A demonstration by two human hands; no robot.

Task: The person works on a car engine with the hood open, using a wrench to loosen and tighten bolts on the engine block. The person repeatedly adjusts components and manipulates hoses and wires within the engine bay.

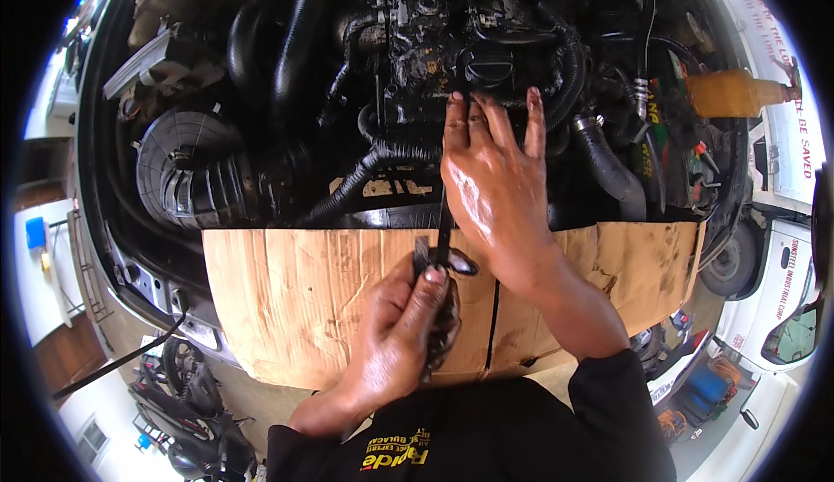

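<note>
My left hand (407,321) is closed round a small bunch of metal hand tools (422,252) above the cardboard. A flat grey end and a shiny rounded end stick out past the thumb; their exact kind is hard to make out. From the same grip a thin dark bar (445,221) runs up towards the engine, its far end hidden by my right hand. My right hand (493,169) reaches over the front of the greasy engine (421,56), palm down, fingers stretched and apart. Its fingertips are just below the black oil filler cap (489,66).
A sheet of cardboard (295,299) covers the car's front edge. A round air filter housing (187,165) sits left, beside thick black hoses (295,47). An amber bottle (730,93) lies at the right by the battery (665,147). A motorcycle (191,421) stands lower left.
</note>
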